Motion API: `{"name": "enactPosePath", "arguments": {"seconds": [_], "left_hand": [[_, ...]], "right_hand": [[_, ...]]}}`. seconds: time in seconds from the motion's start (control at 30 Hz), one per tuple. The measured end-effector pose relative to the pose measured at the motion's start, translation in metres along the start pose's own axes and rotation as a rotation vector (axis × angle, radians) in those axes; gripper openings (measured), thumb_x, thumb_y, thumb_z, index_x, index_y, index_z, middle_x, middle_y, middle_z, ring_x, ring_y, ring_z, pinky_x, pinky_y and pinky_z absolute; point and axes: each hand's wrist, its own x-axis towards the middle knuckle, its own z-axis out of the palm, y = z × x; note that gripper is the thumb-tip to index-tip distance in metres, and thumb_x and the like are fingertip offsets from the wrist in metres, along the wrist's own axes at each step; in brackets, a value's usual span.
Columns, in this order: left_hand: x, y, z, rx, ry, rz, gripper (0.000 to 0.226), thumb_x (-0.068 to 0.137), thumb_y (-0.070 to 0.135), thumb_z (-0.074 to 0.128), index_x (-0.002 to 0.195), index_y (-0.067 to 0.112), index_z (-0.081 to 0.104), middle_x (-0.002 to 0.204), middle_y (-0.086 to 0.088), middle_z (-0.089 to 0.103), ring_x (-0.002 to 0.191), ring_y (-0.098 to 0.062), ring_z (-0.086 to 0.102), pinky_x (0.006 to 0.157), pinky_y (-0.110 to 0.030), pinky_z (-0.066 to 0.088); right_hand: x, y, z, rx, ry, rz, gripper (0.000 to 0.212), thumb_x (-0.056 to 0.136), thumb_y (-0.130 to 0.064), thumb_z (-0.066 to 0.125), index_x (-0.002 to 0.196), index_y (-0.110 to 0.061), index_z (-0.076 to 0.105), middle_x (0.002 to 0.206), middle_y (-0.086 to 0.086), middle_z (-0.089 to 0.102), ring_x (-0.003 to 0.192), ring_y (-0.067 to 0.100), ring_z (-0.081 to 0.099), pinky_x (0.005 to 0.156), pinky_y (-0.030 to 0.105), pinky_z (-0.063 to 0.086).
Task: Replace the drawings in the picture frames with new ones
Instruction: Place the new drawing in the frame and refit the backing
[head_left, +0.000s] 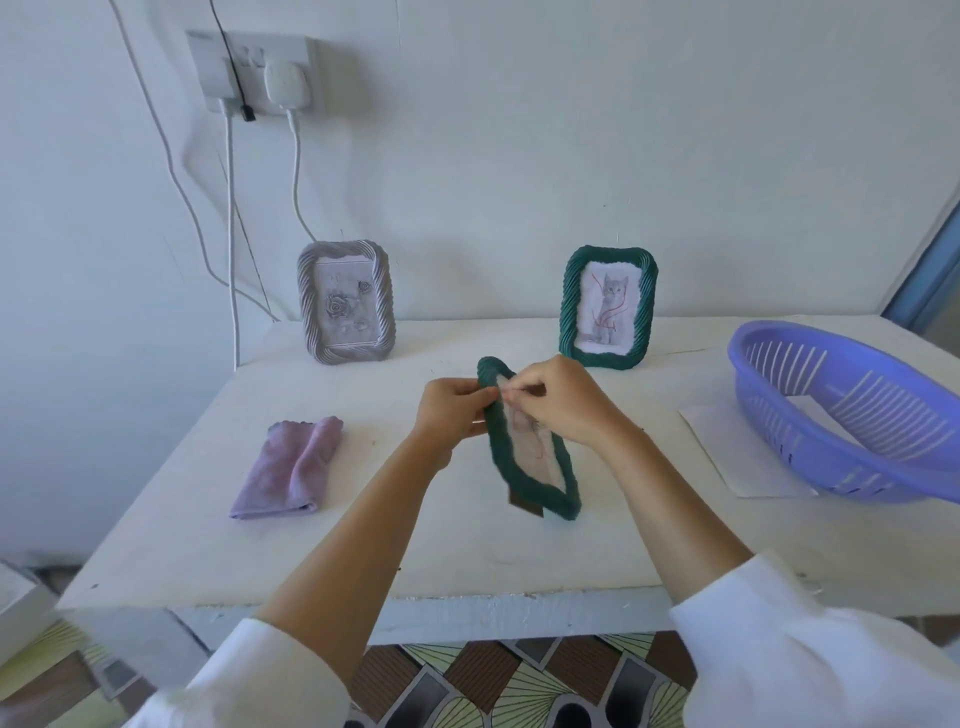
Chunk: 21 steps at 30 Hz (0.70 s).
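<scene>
Centre of the picture: a green frame (530, 447) is up off the table (363, 519), turned nearly edge-on to the camera. Left hand (449, 410) clamps round its far upper rim, steadying it, so the opening sits free for the other hand. Right hand (558, 400) has its fingertips pinched together at that same top edge, right on the edge of the drawing (527, 434) inside; it looks like the sheet is being worked at the rim, though I cannot tell whether it is going out or in.

The frame's long axis runs from centre, near the hands, down to lower right; its glazed face points right, and a brown stand pokes out at the low end.

Upper left stands a grey frame (345, 301), upper right a second green one (608, 306), both upright, facing us, each holding a drawing.
</scene>
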Motion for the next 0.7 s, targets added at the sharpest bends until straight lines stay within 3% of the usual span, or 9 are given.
{"name": "enactPosePath", "arguments": {"seconds": [0.03,0.1,0.17,0.2,0.27,0.4,0.57,0.63,0.7], "left_hand": [[0.0,-0.003,-0.003,0.032,0.041,-0.011,0.017,0.089,0.006,0.058,0.1,-0.003,0.067,0.078,-0.004,0.068,0.067,-0.014,0.065,0.051,-0.017,0.054],[0.001,-0.012,-0.009,0.109,0.114,-0.032,0.019,0.087,0.003,0.059,0.104,-0.004,0.066,0.085,-0.01,0.067,0.07,-0.018,0.064,0.06,-0.023,0.057],[0.004,-0.022,-0.014,0.2,0.152,-0.031,0.009,0.087,0.004,0.06,0.085,0.004,0.069,0.086,-0.013,0.064,0.076,-0.024,0.061,0.074,-0.035,0.057],[0.004,-0.027,-0.016,0.276,0.175,-0.019,0.019,0.087,0.004,0.059,0.07,0.013,0.063,0.083,-0.012,0.061,0.075,-0.023,0.057,0.078,-0.038,0.054],[0.006,-0.037,-0.019,0.44,0.192,0.016,0.031,0.087,0.007,0.056,0.061,0.021,0.046,0.077,-0.01,0.055,0.071,-0.02,0.048,0.071,-0.031,0.047],[0.008,-0.05,-0.018,0.62,0.155,0.032,0.017,0.091,0.01,0.048,0.075,0.015,0.047,0.075,-0.011,0.055,0.065,-0.02,0.043,0.062,-0.025,0.037],[0.009,-0.061,-0.016,0.697,0.135,0.034,0.019,0.095,0.013,0.044,0.084,0.016,0.059,0.084,-0.006,0.056,0.076,-0.022,0.049,0.069,-0.025,0.041],[0.01,-0.064,-0.017,0.738,0.136,0.038,0.024,0.095,0.013,0.043,0.087,0.005,0.065,0.092,-0.006,0.054,0.083,-0.023,0.05,0.072,-0.024,0.039],[0.011,-0.065,-0.017,0.774,0.136,0.041,0.03,0.096,0.015,0.043,0.106,-0.001,0.067,0.111,-0.011,0.056,0.097,-0.027,0.054,0.077,-0.024,0.039]], "right_hand": [[-0.001,0.01,0.0,0.043,0.018,0.032,0.014,0.084,-0.017,0.063,0.089,-0.009,0.074,0.088,0.004,0.073,0.063,0.002,0.058,0.057,0.008,0.043],[-0.004,0.035,0.0,0.077,0.04,0.13,0.023,0.081,-0.016,0.067,0.103,-0.011,0.071,0.1,0.0,0.07,0.065,-0.007,0.053,0.058,0.005,0.04],[-0.01,0.061,0.004,0.097,0.018,0.263,0.032,0.079,-0.016,0.07,0.111,-0.014,0.067,0.112,0.002,0.067,0.069,-0.002,0.05,0.068,0.017,0.04],[-0.015,0.071,0.007,0.114,-0.006,0.317,0.036,0.078,-0.017,0.071,0.113,-0.015,0.065,0.116,0.003,0.064,0.073,0.004,0.049,0.073,0.022,0.039],[-0.023,0.087,0.017,0.16,-0.057,0.375,0.041,0.075,-0.019,0.074,0.115,-0.017,0.064,0.121,0.003,0.059,0.084,0.011,0.048,0.079,0.025,0.037],[-0.029,0.101,0.028,0.221,-0.053,0.377,0.043,0.074,-0.021,0.075,0.115,-0.019,0.064,0.123,0.001,0.057,0.107,0.017,0.047,0.086,0.026,0.036],[-0.027,0.107,0.03,0.236,-0.043,0.366,0.044,0.071,-0.022,0.078,0.113,-0.02,0.065,0.12,-0.001,0.058,0.105,0.013,0.046,0.086,0.026,0.036],[-0.028,0.108,0.031,0.235,-0.031,0.358,0.044,0.069,-0.022,0.079,0.111,-0.019,0.065,0.118,-0.002,0.058,0.104,0.013,0.046,0.085,0.025,0.036],[-0.028,0.108,0.031,0.238,-0.024,0.352,0.044,0.067,-0.022,0.08,0.109,-0.019,0.066,0.115,-0.003,0.058,0.103,0.013,0.047,0.083,0.025,0.036]]}}
